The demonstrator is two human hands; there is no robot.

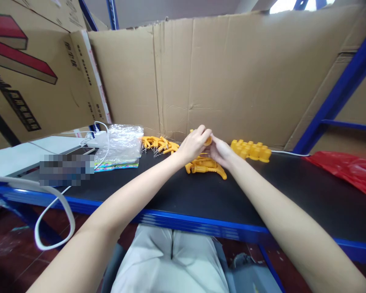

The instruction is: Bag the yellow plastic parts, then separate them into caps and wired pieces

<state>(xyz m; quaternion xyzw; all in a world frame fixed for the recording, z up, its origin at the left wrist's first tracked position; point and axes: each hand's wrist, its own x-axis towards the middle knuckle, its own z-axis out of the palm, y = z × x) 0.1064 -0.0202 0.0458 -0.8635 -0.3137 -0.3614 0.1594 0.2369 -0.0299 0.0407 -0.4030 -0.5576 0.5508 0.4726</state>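
Note:
My left hand (195, 143) and my right hand (220, 151) meet at the middle of the black tabletop (177, 191), both closed on a small round orange plastic piece (208, 141) held between the fingertips. Just below the hands lies a small heap of orange plastic parts (208, 167). More orange parts with metal key chains (158, 144) lie to the left of my hands. A cluster of yellow moulded pieces (250, 150) sits to the right, close to the cardboard wall.
A clear plastic bag (122, 143) over colourful sheets lies at left, beside a white charger (98, 139) and cable (53, 203). A red plastic bag (347, 171) lies at right. Cardboard (232, 73) walls the back; a blue shelf frame (338, 93) stands right.

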